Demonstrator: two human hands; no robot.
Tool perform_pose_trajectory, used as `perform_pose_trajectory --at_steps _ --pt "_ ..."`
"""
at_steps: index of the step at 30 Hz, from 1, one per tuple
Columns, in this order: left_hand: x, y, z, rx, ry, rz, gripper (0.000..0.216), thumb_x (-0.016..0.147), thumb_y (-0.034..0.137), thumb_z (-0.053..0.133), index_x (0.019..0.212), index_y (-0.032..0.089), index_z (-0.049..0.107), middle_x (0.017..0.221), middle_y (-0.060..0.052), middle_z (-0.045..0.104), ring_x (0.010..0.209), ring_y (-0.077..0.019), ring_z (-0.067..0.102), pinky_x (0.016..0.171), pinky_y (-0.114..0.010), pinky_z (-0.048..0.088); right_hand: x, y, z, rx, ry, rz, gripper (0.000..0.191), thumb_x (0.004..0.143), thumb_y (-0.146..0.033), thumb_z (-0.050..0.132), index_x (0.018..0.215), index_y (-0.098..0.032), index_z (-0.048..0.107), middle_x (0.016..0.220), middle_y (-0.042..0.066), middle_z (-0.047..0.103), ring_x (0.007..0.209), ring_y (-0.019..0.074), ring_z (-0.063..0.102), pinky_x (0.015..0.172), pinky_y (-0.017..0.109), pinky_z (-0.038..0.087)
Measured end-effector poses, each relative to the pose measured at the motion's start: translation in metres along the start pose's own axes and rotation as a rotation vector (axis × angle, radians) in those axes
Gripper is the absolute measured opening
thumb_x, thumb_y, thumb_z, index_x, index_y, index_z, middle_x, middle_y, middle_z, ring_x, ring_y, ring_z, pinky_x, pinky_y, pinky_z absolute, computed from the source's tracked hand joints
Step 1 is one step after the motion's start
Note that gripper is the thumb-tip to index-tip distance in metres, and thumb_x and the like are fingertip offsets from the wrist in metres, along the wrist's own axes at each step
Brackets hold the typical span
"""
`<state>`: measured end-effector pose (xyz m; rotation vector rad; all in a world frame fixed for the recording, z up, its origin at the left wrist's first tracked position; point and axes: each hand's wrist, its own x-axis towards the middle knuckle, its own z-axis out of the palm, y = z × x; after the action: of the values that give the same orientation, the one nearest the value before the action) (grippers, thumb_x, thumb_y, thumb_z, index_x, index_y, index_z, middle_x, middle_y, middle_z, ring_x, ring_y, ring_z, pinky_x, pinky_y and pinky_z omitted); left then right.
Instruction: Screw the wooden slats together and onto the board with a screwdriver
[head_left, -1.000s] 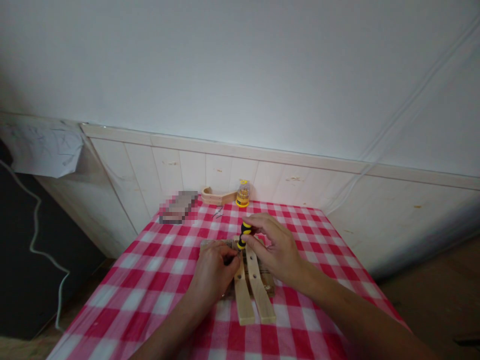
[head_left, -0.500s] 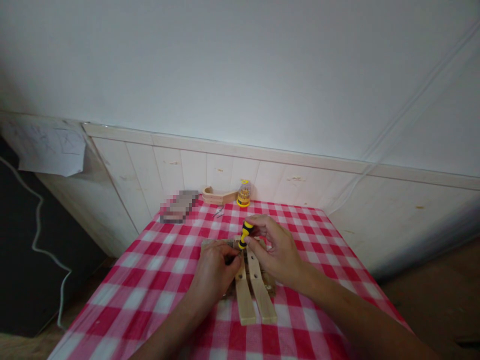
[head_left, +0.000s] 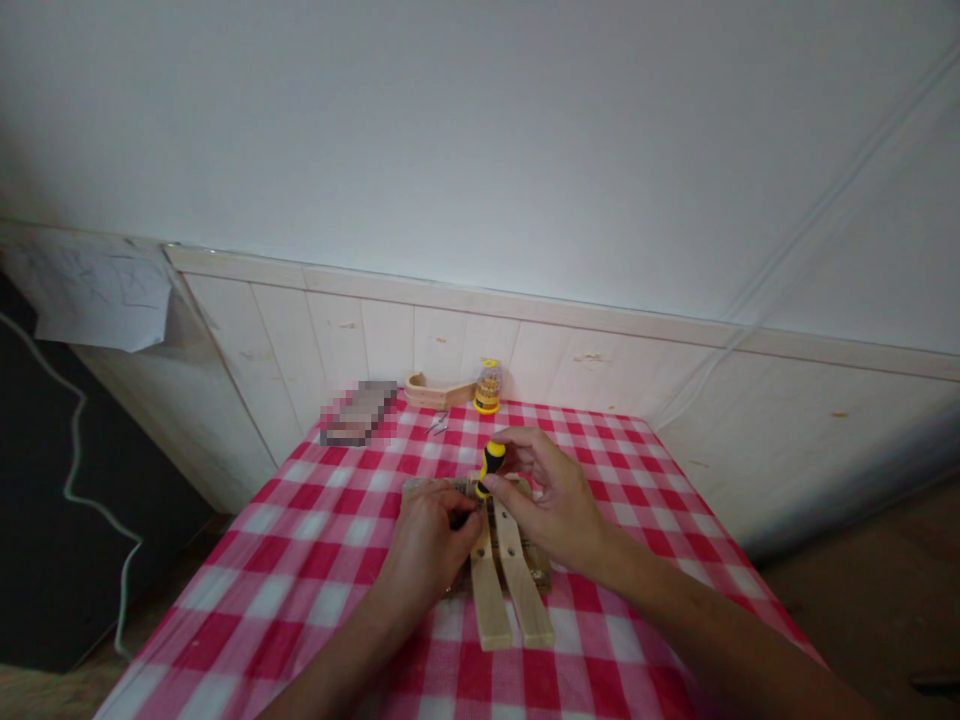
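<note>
Head view, lower centre of frame: right hand [head_left: 551, 500] grips the yellow-and-black screwdriver [head_left: 490, 467] by its handle, fingers curled round it; the tool stands nearly upright, tip down on the wooden assembly [head_left: 504, 570]. Left hand [head_left: 427, 550] rests just left of the tip, fingertips pinched at the point where tip meets wood; what they pinch is too small to tell. The assembly is two pale wooden slats lying side by side, running toward the bottom of the frame, with holes along them, over a darker cross piece. It lies on the counter [head_left: 300, 560], which carries a red-and-white checked cloth.

Far edge of the counter, against the pale panelled wall: a small clear case with yellow base and cap [head_left: 487, 386], likely bits; a curved wooden part [head_left: 435, 390] just left of it; a pixelated block [head_left: 358, 412] further left; small metal pieces [head_left: 436, 424] in front of it. No brand, label or writing is legible anywhere. Sheet of paper [head_left: 97, 300] at upper left of frame carries faint marks, unreadable. A white cable [head_left: 71, 470] hangs at far left.

Versus half a second ago: right-hand fingers have shifted slightly round the handle; screwdriver, left hand and slats are in the same places. View is almost unchanged.
</note>
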<state>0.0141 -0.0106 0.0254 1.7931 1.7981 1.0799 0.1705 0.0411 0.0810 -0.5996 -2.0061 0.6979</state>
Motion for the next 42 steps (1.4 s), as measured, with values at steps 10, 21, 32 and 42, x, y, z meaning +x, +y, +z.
perform_pose_trajectory --at_steps 10,21,32,42 --pt "0.0 0.0 0.0 -0.019 -0.026 -0.012 0.02 0.085 0.018 0.062 0.073 0.019 0.078 0.08 -0.004 0.078 0.081 -0.0218 0.068 0.08 -0.034 0.044 0.0 0.01 0.0 -0.059 0.076 0.033 0.026 0.086 -0.025 0.074 0.107 -0.025 0.059 0.093 0.004 0.069 0.079 0.0193 0.071 0.07 0.032 0.059" --pt "0.0 0.003 -0.004 -0.024 -0.025 -0.042 0.016 0.083 0.017 0.065 0.074 0.018 0.077 0.078 -0.004 0.076 0.076 -0.0205 0.066 0.072 -0.03 0.042 -0.002 -0.014 -0.005 0.023 0.031 -0.002 0.027 0.082 -0.017 0.071 0.103 -0.026 0.056 0.087 0.001 0.069 0.071 0.0161 0.069 0.061 0.027 0.059" --pt "0.0 0.002 -0.004 -0.02 0.002 -0.011 0.014 0.081 0.012 0.065 0.075 0.018 0.076 0.079 -0.005 0.076 0.079 -0.021 0.067 0.076 -0.03 0.044 -0.011 -0.005 0.004 -0.072 -0.037 -0.011 0.029 0.082 -0.014 0.071 0.104 -0.026 0.056 0.088 0.001 0.07 0.073 0.0172 0.071 0.059 0.027 0.059" --pt "0.0 0.002 -0.005 -0.031 0.014 0.003 0.016 0.079 0.011 0.064 0.073 0.019 0.077 0.076 -0.004 0.075 0.075 -0.0197 0.067 0.075 -0.03 0.046 -0.009 -0.007 0.002 -0.076 -0.045 -0.015 0.029 0.079 -0.015 0.072 0.099 -0.026 0.053 0.083 -0.001 0.068 0.068 0.0159 0.068 0.055 0.026 0.057"
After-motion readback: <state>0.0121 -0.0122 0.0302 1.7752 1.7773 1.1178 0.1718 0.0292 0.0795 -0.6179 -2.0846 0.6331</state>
